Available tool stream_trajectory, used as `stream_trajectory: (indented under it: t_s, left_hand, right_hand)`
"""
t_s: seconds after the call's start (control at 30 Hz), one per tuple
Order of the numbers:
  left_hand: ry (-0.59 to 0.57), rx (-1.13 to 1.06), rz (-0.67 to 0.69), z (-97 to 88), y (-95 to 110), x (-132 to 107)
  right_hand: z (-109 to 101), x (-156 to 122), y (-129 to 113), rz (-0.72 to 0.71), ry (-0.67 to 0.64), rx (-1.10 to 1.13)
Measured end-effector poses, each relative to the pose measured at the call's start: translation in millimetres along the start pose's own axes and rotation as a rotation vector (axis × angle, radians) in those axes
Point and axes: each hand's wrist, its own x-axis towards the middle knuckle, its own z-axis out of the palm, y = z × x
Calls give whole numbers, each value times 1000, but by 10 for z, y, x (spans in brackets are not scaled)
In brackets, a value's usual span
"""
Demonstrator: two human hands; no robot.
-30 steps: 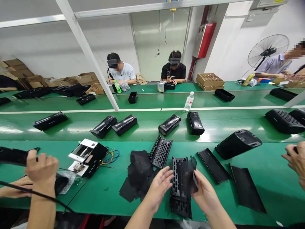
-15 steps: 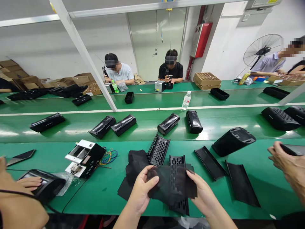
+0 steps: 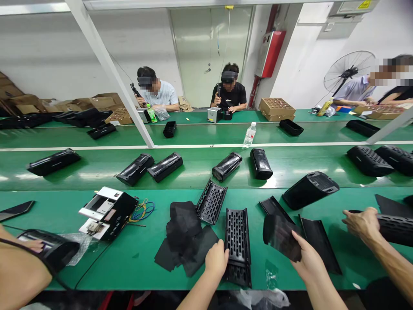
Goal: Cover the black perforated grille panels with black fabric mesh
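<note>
My right hand (image 3: 308, 258) pinches a thin, see-through black mesh sheet (image 3: 279, 234) by its right end, holding it above the table. My left hand (image 3: 217, 260) is closed at the left edge of a black perforated panel (image 3: 237, 234) that has rows of slots. This panel overlaps another slotted panel (image 3: 238, 274) at its near end. Left of my left hand lies a loose pile of black mesh sheets (image 3: 183, 234). A further slotted panel (image 3: 212, 201) rests just beyond the pile.
Curved black shells (image 3: 319, 243) and an upright black housing (image 3: 309, 189) stand at right, beside a co-worker's hand (image 3: 363, 224). A white-and-black machine (image 3: 108, 213) with cables sits left, near another worker's black housing (image 3: 48, 247). Several housings lie on the green conveyor (image 3: 196, 183).
Both hands held the mesh sheet over the slotted panel; now my right hand has carried it right. My left hand has let go of it and moved to the panel's edge.
</note>
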Motion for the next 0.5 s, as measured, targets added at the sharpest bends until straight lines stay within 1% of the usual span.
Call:
stream_trajectory:
  t_s: [0.07,0.13,0.2,0.27,0.33,0.43,0.5]
  left_hand:
    - [9,9,16,-68,0,3]
    - [25,23,32,-144,-5,-21]
    - [46,34,51,-210,-3,-61]
    - [50,12,63,-262,4,-104]
    - [44,-47,63,-299,-1,-142]
    - [87,-178,77,-343,-58,-191]
    - [141,-283,111,-378,-123,-226]
  right_hand:
    - [20,-46,-23,-49,62,-44]
    - [95,-109,-54,-95,128,-127]
    - [222,-174,-65,-194,121,-267]
    - [393,-236,-21,-328,25,-456]
    - [589,-304,106,-441,-138,-656]
    - [863,-439,425,-581,-408,-980]
    - [981,-557,637,-632,-570,-1221]
